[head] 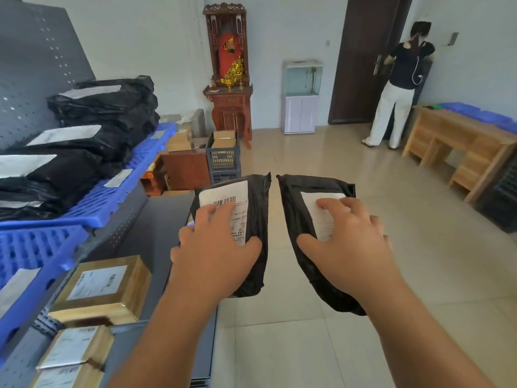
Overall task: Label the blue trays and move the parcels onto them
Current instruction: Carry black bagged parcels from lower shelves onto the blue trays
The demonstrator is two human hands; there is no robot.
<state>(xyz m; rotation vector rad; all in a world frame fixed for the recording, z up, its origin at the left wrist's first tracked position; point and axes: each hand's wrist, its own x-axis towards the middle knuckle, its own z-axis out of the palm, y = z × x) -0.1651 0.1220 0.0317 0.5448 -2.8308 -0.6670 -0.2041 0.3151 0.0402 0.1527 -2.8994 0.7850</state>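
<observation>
Left hand [221, 256] grips black parcel [258, 208] | right hand [352, 247] grips second parcel [292, 197] | labels [223, 191] up, probably for sorting onto blue tray [112, 204].

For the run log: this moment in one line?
left hand: grips left parcel | right hand: grips right parcel | blue tray: stacked parcels

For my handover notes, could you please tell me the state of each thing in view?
Left hand: grips left parcel, label up.
Right hand: grips right parcel, label up.
Upper blue tray: piled with black parcels.
Brown boxes: sealed.
White cabinet: doors closed.
</observation>
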